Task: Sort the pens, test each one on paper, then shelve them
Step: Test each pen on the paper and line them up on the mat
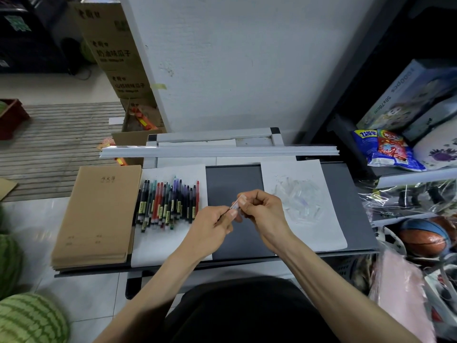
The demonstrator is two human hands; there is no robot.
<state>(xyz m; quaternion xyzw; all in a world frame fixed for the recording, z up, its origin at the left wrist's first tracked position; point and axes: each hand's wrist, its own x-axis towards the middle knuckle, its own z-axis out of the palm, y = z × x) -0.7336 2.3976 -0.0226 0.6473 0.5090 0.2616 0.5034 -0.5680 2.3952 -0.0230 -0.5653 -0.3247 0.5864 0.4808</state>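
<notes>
Slim clear-capped pen (234,206) is pinched by left hand (212,225) and right hand (263,210) grips, right of multicoloured pen row (168,201).

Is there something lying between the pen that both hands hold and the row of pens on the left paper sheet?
Nothing visible does. The left hand and the right hand pinch the pen above the bare gray table. Toward the row of pens there is only table and the white paper sheet under them.
</notes>
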